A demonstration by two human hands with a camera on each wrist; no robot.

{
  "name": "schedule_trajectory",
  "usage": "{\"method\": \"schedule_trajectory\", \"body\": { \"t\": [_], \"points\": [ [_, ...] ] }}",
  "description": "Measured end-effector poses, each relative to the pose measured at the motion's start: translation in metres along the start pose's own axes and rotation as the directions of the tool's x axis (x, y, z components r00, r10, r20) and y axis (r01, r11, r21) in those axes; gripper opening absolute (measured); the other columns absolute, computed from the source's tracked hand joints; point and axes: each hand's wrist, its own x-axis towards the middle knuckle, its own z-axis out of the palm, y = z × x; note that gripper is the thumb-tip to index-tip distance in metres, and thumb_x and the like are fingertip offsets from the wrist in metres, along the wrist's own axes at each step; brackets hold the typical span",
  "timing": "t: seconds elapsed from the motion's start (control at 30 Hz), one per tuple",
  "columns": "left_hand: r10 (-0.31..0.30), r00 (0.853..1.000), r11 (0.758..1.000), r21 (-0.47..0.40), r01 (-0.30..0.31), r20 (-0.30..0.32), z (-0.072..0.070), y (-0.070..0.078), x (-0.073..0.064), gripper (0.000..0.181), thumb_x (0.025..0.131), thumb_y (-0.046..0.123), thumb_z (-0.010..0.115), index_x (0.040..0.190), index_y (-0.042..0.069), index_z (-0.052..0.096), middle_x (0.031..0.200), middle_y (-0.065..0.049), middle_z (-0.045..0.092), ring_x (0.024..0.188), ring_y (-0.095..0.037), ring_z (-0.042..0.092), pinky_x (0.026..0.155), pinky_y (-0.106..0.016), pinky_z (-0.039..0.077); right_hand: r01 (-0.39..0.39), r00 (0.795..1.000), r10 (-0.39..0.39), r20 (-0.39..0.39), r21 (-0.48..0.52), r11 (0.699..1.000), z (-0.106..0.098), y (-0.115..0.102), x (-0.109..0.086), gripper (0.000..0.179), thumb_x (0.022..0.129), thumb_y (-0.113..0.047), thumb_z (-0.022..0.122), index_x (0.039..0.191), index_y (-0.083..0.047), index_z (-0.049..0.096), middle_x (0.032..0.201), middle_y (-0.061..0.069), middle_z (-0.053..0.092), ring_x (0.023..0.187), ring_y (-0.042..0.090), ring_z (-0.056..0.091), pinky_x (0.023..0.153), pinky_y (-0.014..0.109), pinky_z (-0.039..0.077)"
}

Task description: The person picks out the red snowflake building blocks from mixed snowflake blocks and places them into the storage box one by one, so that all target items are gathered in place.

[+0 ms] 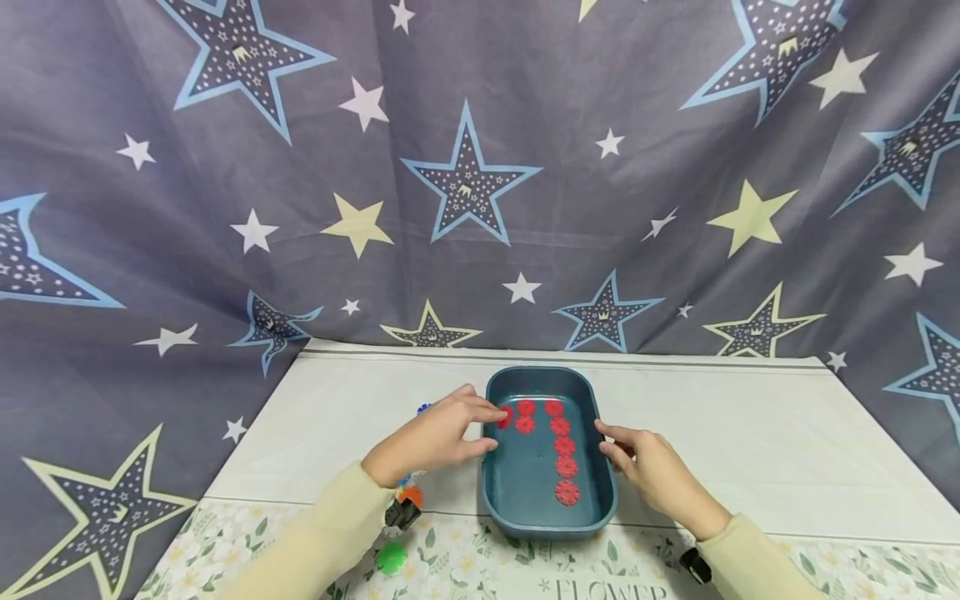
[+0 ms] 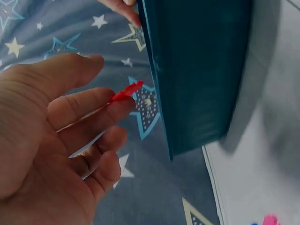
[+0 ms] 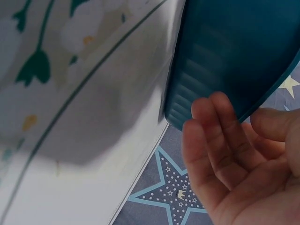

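Observation:
A dark teal plastic bin [image 1: 523, 487] sits on the table in the head view. Over its left rim, my left hand [image 1: 442, 432] holds a red notched disc [image 2: 127, 92] between index and middle fingertips, the thumb held apart. Inside the bin, several red discs [image 1: 564, 447] form a column along the right side, and two more red discs [image 1: 525, 416] lie at the upper left. My right hand [image 1: 660, 477] grips the bin's right rim, thumb on one side of the wall and fingers [image 3: 213, 126] against the outside.
Left of the bin, partly behind my left arm, lie a green disc [image 1: 391, 557], an orange disc [image 1: 410, 496] and a blue piece [image 1: 423, 408]. A pink piece [image 2: 270, 220] shows in the left wrist view. A star-patterned curtain [image 1: 465, 275] hangs behind the white tablecloth [image 1: 720, 417].

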Motion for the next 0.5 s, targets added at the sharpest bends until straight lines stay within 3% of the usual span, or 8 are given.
{"method": "schedule_trajectory", "body": {
  "t": [0.17,0.33,0.5],
  "points": [
    [-0.002,0.998,1.000,0.026,0.001,0.060,0.009,0.007,0.006,0.033,0.089,0.024,0.066,0.118,0.007,0.067,0.109,0.001,0.066,0.090,-0.011,0.045,0.072,-0.023,0.041,0.008,1.000,-0.008,-0.002,0.001,1.000,0.000,0.001,0.000,0.037,0.094,-0.012,0.059,0.129,-0.001,0.056,0.074,-0.007,0.063,0.064,0.010,0.059,0.055,0.026,0.044],
    [0.037,0.993,0.994,0.101,-0.048,0.113,0.018,0.012,0.014,0.025,0.089,0.017,0.065,0.112,0.009,0.070,0.104,0.002,0.068,0.079,-0.011,0.040,0.066,-0.021,0.036,0.055,0.998,-0.055,-0.021,-0.010,0.998,-0.001,0.000,0.001,0.037,0.093,-0.012,0.059,0.128,0.001,0.057,0.067,-0.009,0.059,0.060,0.008,0.056,0.055,0.026,0.044],
    [0.056,0.985,0.982,0.170,-0.084,0.163,0.027,0.018,0.025,0.023,0.087,0.006,0.063,0.106,0.010,0.073,0.100,0.004,0.070,0.073,-0.012,0.038,0.069,-0.023,0.035,0.056,0.998,-0.056,-0.016,-0.006,0.998,-0.003,-0.001,0.001,0.037,0.095,-0.014,0.058,0.129,0.000,0.057,0.066,-0.010,0.057,0.060,0.010,0.055,0.054,0.026,0.043]
  ]
}}
